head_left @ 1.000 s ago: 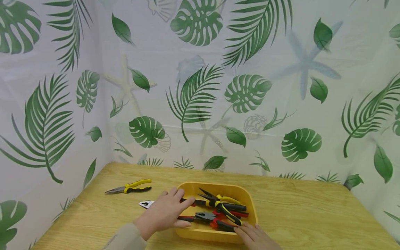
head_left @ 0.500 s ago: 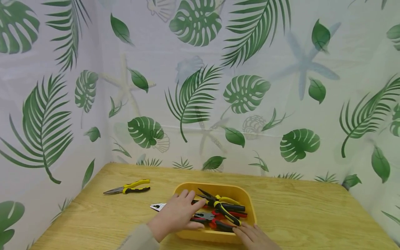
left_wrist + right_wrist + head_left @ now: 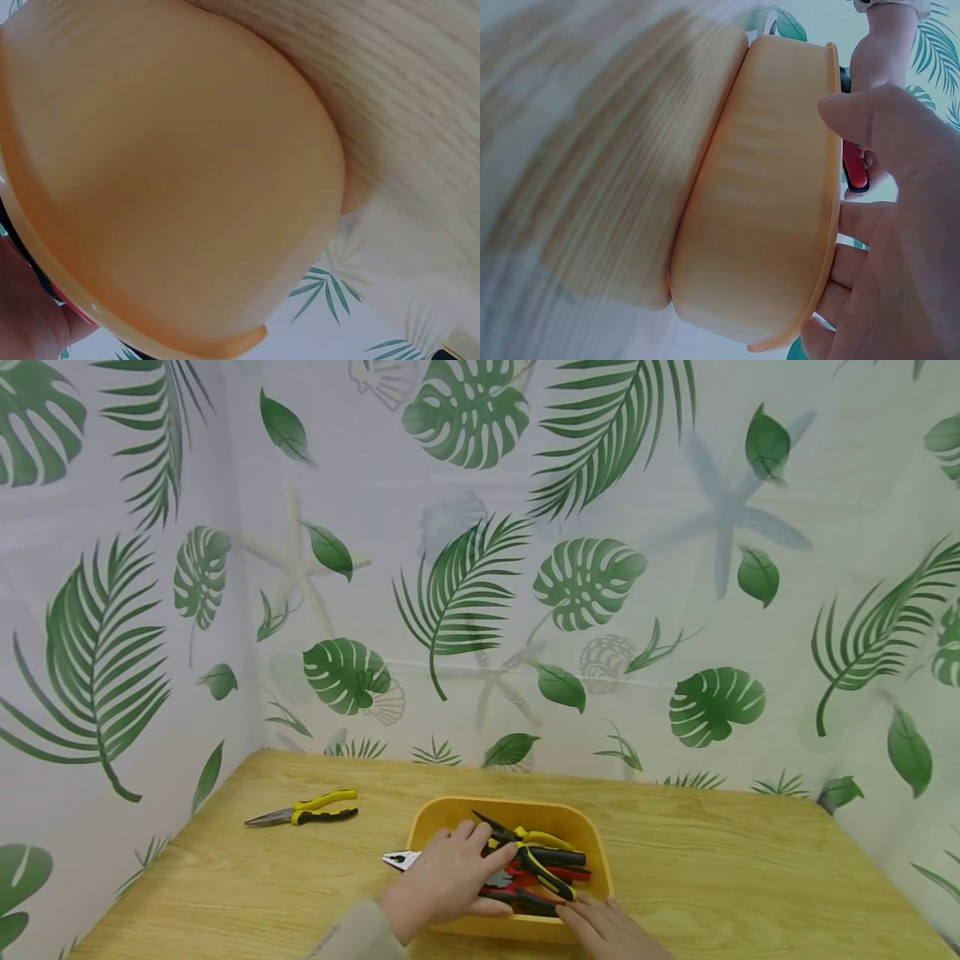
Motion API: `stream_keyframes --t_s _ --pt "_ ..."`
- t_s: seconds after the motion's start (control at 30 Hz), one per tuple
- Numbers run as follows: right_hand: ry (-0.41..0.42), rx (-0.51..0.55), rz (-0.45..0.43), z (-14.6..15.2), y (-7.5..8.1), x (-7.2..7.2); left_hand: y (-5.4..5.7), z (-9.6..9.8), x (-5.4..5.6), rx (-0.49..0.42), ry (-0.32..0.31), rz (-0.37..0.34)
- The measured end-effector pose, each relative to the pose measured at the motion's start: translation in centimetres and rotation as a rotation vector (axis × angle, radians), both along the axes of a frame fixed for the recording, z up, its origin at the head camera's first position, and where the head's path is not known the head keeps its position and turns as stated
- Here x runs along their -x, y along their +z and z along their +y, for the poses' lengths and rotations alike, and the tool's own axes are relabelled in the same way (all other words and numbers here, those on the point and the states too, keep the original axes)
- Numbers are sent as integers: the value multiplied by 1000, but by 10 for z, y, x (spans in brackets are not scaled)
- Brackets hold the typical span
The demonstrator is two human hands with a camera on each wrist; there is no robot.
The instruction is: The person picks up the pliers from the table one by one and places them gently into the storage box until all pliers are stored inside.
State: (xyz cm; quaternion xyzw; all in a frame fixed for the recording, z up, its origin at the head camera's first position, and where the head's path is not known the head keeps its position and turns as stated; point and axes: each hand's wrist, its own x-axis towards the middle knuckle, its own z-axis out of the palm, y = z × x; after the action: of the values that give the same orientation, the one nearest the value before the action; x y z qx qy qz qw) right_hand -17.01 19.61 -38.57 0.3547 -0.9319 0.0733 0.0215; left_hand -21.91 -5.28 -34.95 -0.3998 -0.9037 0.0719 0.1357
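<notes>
My left hand [image 3: 450, 872] is over the left part of a yellow plastic bin [image 3: 423, 818], holding combination pliers [image 3: 401, 860] whose silver nose juts out left past the rim; their handles are mostly hidden beneath the hand. Inside lie long-nose pliers [image 3: 550, 872] with yellow and black handles, and pliers with red and black handles [image 3: 534, 902], partly covered by my left hand. My right hand [image 3: 611, 928] grips the bin's front right rim. The right wrist view shows its thumb [image 3: 847, 120] against the outer wall and its fingers [image 3: 847, 262] over the rim.
Another pair of long-nose pliers [image 3: 303, 808], yellow and black, lies on the wooden table [image 3: 712, 860] left of the bin. A leaf-patterned cloth [image 3: 480, 610] hangs behind the table and along its left side.
My left hand has moved rightward with the combination pliers, from the bin's left edge to farther over its inside. My right hand has stayed at the rim.
</notes>
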Motion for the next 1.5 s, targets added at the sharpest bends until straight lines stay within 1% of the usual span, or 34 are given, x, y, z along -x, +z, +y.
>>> stream_keyframes --t_s 0.13,0.2,0.37,0.47,0.57,0.9,1.13,1.37,1.5 --pt "-2 2 -34 -1 2 0 -1 2 1 -13 -4 -8" --pt "2 3 -28 -1 3 0 -1 3 2 -21 -7 -2" --pt "-18 -1 -47 -2 4 -2 1 5 2 -36 -19 26" --pt "-24 -5 -59 -2 5 -2 1 6 2 -43 -28 19" --pt "-13 -4 -43 -1 4 -1 2 7 3 -47 -32 1" --pt "-2 4 -50 0 3 -1 -1 13 6 -19 -15 -14" --pt "19 8 24 2 2 -2 -1 18 7 -28 -7 -61" --pt "20 4 24 2 2 -3 -1 21 6 -17 -3 -43" --pt "31 2 35 2 2 -2 -2 22 7 -6 2 -45"
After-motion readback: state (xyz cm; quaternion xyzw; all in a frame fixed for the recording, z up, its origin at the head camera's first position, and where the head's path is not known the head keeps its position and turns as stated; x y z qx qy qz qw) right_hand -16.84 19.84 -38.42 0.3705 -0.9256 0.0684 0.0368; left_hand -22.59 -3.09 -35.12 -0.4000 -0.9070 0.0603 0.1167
